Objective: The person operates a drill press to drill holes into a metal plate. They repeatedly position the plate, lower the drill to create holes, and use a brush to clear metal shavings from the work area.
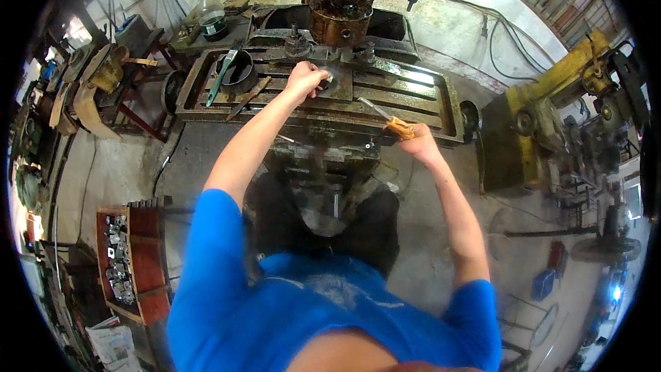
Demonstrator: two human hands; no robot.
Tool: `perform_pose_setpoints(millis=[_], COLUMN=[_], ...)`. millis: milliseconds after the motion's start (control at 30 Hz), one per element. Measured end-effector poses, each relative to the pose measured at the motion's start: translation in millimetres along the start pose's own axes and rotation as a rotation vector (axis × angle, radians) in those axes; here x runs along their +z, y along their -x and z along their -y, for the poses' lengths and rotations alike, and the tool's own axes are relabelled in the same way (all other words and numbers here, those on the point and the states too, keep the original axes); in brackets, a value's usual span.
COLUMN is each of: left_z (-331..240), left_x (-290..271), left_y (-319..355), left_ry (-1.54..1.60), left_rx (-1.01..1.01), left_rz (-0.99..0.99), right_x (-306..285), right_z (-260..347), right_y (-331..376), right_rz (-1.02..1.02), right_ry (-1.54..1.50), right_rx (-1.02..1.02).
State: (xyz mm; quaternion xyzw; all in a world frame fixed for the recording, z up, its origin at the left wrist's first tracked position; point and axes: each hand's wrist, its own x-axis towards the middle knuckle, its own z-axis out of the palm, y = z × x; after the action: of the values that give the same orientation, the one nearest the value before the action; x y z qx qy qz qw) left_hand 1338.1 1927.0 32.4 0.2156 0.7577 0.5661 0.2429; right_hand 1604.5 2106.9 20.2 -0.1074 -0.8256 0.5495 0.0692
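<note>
My left hand (pixel 306 83) reaches over the slotted metal machine table (pixel 406 93), just below the machine's spindle head (pixel 341 27). Its fingers are closed in a pinch; a small pale bit shows at the fingertips, too small to name. To the right and nearer me, my right hand (pixel 418 145) is closed round an orange-handled tool (pixel 377 109) with a long bright metal shank. The shank points up and left toward the table; its exact kind I cannot make out. Left of my left hand sit a dark round pot (pixel 238 81) and a green-handled brush (pixel 219 83) leaning across its rim.
A wooden strip (pixel 248 98) lies beside the pot. Behind the table stands a clear plastic bottle (pixel 210 17). A red-brown wooden box (pixel 148 275) of small metal parts is at lower left. A yellow machine (pixel 506 138) stands at right.
</note>
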Motion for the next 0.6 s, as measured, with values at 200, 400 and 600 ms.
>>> perform_pose_setpoints(millis=[200, 400, 600], left_z=[-1.0, -7.4, -2.5], left_x=[-1.0, -7.2, -8.4], left_y=[-7.8, -2.3, 4.0], left_ry=[-0.341, -0.363, -0.171], left_rx=[-0.064, -0.051, 0.073], left_rz=[-0.044, 0.040, 0.162], right_x=[40.8, 60.3, 63.8], right_z=[-50.6, -73.0, -58.6], right_y=[-7.7, -4.0, -0.5], right_rz=[-0.105, -0.313, -0.375], right_ry=[-0.047, -0.076, 0.233], right_rx=[0.104, 0.040, 0.156])
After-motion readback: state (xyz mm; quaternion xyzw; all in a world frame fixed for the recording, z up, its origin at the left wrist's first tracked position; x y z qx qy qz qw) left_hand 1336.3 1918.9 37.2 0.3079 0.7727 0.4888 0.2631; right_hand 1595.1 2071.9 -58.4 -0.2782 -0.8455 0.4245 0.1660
